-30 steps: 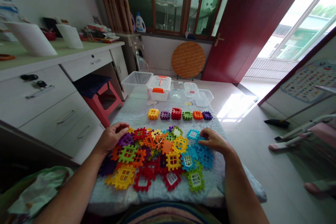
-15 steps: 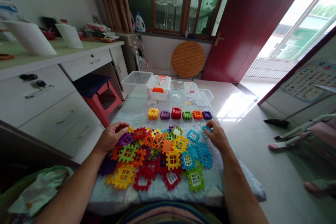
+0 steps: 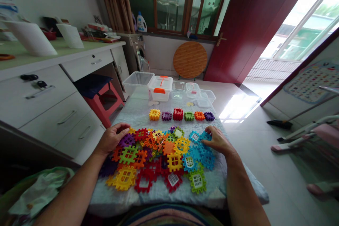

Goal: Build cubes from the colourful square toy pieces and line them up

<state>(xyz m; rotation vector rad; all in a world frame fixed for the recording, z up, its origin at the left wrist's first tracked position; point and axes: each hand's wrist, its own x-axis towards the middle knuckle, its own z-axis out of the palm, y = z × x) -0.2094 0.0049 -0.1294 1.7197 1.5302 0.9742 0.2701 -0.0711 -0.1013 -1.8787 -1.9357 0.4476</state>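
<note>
A heap of flat, colourful interlocking tiles (image 3: 159,155) lies on a light cloth-covered table (image 3: 137,113). My left hand (image 3: 112,138) rests on the heap's left edge, fingers loosely bent over a purple tile (image 3: 126,141) and gripping nothing. At the heap's right edge, my right hand (image 3: 218,142) pinches a blue tile (image 3: 205,136) just above several other blue tiles (image 3: 203,155). Behind the heap stands a row of small assembled cubes: yellow (image 3: 154,114), purple (image 3: 166,116), red (image 3: 178,114), green (image 3: 189,116), orange (image 3: 199,115) and purple (image 3: 209,116).
Clear plastic boxes (image 3: 139,84), one with an orange latch (image 3: 160,89), stand at the table's far end. On the left are a white desk with drawers (image 3: 66,116) and a red stool (image 3: 104,99). A round wooden board (image 3: 190,60) leans on the far wall. A broom (image 3: 279,124) lies on the right.
My right hand lifted a blue tile from the heap's right side, carried it away from me, then brought it back down beside the other blue tiles. My left hand stayed put.
</note>
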